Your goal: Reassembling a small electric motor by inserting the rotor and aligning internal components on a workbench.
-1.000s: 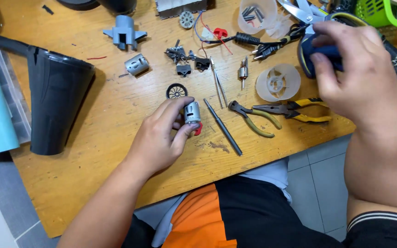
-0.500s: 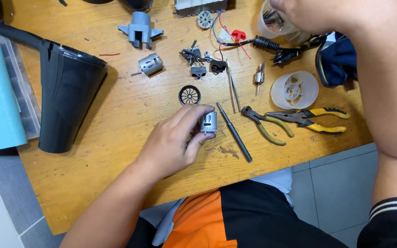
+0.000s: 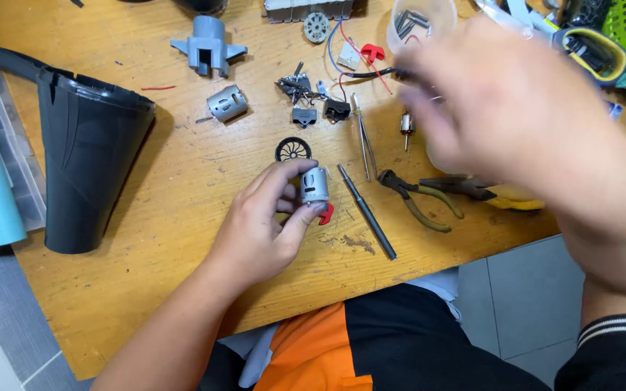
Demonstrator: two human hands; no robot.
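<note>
Swinging back down from the table's far edge, the right hand (image 3: 523,137) now crosses the middle of the view, too blurred to tell whether its fingers are open or closed. Leftmost stands a black funnel-shaped housing (image 3: 85,170) on the wooden table (image 3: 153,289). Next, the left hand (image 3: 266,228) pinches a small silver cylindrical motor (image 3: 314,185) upright between thumb and fingertips, a red tab (image 3: 325,213) at its base, just above the tabletop. Beside it lie a screwdriver (image 3: 366,211) and pliers (image 3: 422,195).
</note>
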